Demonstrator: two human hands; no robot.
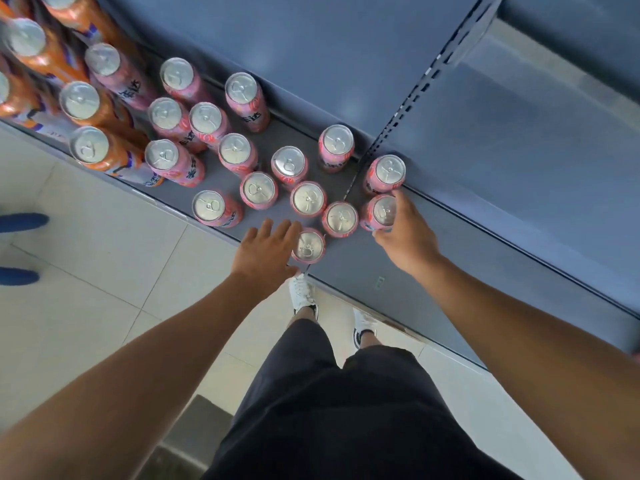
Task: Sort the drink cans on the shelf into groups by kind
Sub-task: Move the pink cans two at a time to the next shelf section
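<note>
Right hand (405,233) grips pink can (383,211) near shelf (346,261) front edge, right of seam — left hand (266,251) flat, holding nothing, just beside front can (308,244). Keep it upright, slide left into pink group (235,150) — don't clip neighbours.

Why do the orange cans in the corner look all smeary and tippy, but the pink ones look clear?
In the head view, the orange cans at the top left are blurred and lean outward, stretched by the wide-angle lens; the pink cans mid-frame are sharp, seen from almost straight above, lids showing soft glare.
</note>
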